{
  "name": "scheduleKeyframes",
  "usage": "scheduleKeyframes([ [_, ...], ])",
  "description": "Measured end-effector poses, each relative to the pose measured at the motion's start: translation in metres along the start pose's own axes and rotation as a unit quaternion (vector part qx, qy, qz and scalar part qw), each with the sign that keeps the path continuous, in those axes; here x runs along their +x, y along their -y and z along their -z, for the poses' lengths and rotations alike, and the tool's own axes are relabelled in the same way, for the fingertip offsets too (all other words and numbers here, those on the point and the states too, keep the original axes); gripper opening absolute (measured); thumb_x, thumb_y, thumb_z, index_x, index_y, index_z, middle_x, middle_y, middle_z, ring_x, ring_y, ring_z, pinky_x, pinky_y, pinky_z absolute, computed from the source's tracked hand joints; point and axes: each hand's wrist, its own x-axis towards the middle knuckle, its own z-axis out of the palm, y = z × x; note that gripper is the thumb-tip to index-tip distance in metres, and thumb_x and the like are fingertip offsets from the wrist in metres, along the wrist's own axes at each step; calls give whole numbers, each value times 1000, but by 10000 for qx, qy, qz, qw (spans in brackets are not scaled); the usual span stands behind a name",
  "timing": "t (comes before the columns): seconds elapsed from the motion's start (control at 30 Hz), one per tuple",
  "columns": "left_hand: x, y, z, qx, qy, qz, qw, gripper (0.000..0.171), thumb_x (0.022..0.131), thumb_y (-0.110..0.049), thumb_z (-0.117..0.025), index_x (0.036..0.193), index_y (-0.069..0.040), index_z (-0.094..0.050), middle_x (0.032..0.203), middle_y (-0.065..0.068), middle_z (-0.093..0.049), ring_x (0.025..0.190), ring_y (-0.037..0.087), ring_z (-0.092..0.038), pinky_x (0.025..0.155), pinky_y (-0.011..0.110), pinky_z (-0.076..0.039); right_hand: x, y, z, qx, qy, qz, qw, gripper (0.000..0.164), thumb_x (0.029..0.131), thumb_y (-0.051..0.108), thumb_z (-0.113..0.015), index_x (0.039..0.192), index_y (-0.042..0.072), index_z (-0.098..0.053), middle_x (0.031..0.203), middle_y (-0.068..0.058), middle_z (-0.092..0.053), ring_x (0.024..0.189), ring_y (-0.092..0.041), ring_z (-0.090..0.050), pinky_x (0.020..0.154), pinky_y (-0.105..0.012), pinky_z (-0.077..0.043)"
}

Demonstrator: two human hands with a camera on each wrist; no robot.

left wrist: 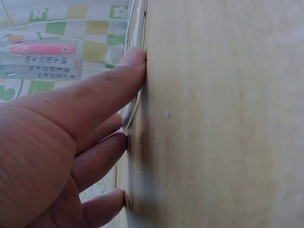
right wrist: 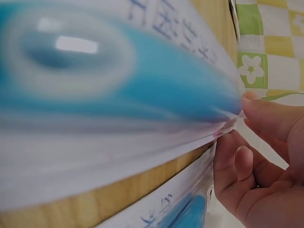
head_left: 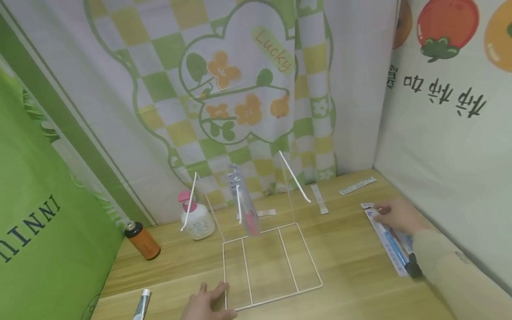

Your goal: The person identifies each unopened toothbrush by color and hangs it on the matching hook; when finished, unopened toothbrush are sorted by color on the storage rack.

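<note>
A white wire rack (head_left: 275, 299) stands on the table with its hooks raised. My left hand (head_left: 203, 312) touches the front left corner of its base, the thumb (left wrist: 132, 58) against the wire and other fingertips down on the tabletop. Pink toothbrush packs (head_left: 251, 224) hang on the rack's middle hook. At the right, my right hand (head_left: 400, 214) pinches the far end of a blue toothbrush pack (right wrist: 180, 90) between thumb and fingers. In the right wrist view this pack is tilted up off the table, with another blue toothbrush pack (right wrist: 190, 209) below it.
A white pump bottle (head_left: 199, 223) and an orange bottle (head_left: 143, 241) stand at the back left. A toothpaste tube (head_left: 139, 312) lies at the front left. Flat strip packets (head_left: 320, 198) lie at the back near the curtain (head_left: 319, 154). Fabric walls border both sides.
</note>
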Motion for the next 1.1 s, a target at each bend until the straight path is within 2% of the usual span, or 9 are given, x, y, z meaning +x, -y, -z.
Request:
scheduleKeyframes([
  [0.27, 2, 2, 0, -14, -3, 36, 10000, 78, 76, -51, -95, 144, -23, -71, 155, 43, -45, 125, 85, -38, 101, 90, -35, 2, 2, 3, 269, -70, -64, 9996, 58, 100, 28, -76, 146, -3, -60, 137, -34, -65, 129, -60, -55, 108, -76, -41],
  [0.47, 2, 5, -2, -48, 41, 94, 9999, 79, 75, -53, -95, 145, -24, -71, 155, 44, -44, 126, 84, -38, 100, 91, -34, 3, -8, -1, 478, -262, 71, 9985, 60, 99, 31, -79, 146, -2, -61, 136, -33, -66, 127, -57, -58, 107, -74, -43],
  [0.57, 2, 5, -3, -11, 46, 88, 9999, 79, 74, -53, -95, 144, -24, -71, 154, 46, -43, 125, 85, -38, 99, 91, -36, 0, -11, -1, 665, -367, 121, 9970, 62, 99, 33, -79, 148, 0, -61, 138, -32, -65, 126, -55, -60, 105, -72, -47],
  [0.7, 2, 4, -3, -8, 51, 53, 10000, 78, 75, -53, -95, 143, -23, -72, 153, 45, -45, 123, 86, -38, 98, 91, -36, -6, -6, 0, 809, -563, 248, 9948, 61, 101, 36, -77, 149, 2, -61, 141, -31, -65, 121, -51, -65, 96, -60, -59],
  [0.8, 1, 3, -2, -19, 36, 30, 10000, 78, 75, -53, -95, 143, -22, -72, 152, 46, -45, 124, 86, -38, 97, 91, -37, -15, 14, 6, 772, -701, 378, 9938, 62, 104, 43, -73, 150, 3, -61, 141, -31, -65, 119, -49, -68, 91, -55, -63],
  [0.97, 0, 3, -2, -4, 3, 18, 10000, 78, 75, -51, -95, 143, -21, -72, 151, 48, -44, 124, 86, -38, 96, 91, -37, -41, 75, 21, 740, -955, 681, 9903, 62, 106, 48, -68, 152, 8, -60, 135, -30, -69, 117, -48, -68, 87, -57, -63],
  [1.03, -1, 3, -2, 1, -6, 14, 10000, 79, 75, -52, -95, 143, -21, -72, 151, 48, -44, 123, 86, -38, 96, 91, -37, -54, 100, 25, 778, -1196, 942, 9853, 57, 105, 44, -71, 151, 10, -62, 130, -26, -73, 112, -44, -72, 82, -51, -64],
  [1.1, -1, 4, -2, -11, -16, 11, 10000, 79, 75, -53, -95, 143, -21, -72, 151, 47, -44, 123, 86, -38, 97, 91, -37, -67, 122, 26, 905, -1573, 1320, 9745, 50, 103, 35, -76, 146, 11, -67, 120, -20, -77, 101, -34, -76, 77, -39, -65],
])
